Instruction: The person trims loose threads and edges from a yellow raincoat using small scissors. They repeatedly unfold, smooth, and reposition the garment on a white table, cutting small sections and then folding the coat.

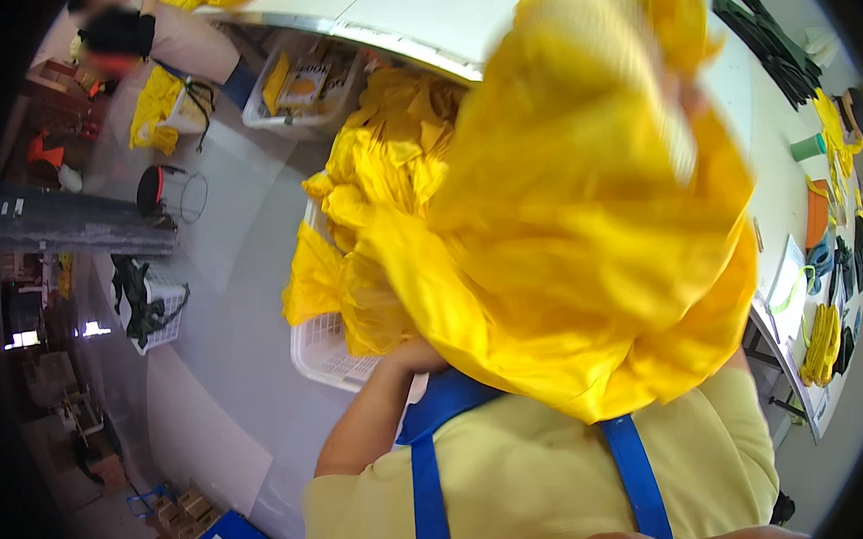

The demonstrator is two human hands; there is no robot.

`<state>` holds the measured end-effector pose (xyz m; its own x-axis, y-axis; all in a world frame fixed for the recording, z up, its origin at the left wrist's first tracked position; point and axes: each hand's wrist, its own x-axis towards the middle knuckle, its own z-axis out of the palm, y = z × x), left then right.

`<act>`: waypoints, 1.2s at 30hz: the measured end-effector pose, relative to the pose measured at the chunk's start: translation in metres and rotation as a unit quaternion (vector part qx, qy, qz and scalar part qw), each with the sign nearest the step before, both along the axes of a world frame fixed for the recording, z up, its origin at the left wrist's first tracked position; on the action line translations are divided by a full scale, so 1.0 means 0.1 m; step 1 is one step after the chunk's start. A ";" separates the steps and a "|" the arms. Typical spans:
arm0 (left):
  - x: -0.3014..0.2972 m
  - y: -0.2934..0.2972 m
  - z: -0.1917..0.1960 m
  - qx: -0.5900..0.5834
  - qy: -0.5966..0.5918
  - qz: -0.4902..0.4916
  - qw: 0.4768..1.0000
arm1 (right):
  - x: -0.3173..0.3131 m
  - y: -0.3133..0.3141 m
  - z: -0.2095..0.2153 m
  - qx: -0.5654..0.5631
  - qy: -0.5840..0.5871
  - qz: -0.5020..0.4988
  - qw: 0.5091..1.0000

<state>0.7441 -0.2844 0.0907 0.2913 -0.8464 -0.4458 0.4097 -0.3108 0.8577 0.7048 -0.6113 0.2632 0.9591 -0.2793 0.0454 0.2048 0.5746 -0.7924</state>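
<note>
A large piece of shiny yellow fabric (558, 263) is raised in front of me, blurred by motion, with a paler mesh-like patch near its top. My left hand (418, 354) is at its lower left edge, the fingers hidden under the folds. At the upper right of the fabric, a smeared patch of skin appears to be my right hand (693, 100), gripping the cloth up high. The right forearm is behind the fabric. Left of the raised piece, more crumpled yellow fabric (387, 164) overflows a white plastic basket (334, 358).
A white table (398, 8) runs along the far side and round to the right. It bears dark folded items (766, 47), a green roll (808, 147) and a yellow bundle (822, 345). A grey bin (302, 120) stands under it. Another person (185, 43) is at the far left.
</note>
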 end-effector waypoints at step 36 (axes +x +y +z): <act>1.61 -5.13 -0.73 -0.081 -0.632 -0.026 0.770 | -0.48 -2.69 -1.53 -0.598 0.362 -0.291 0.653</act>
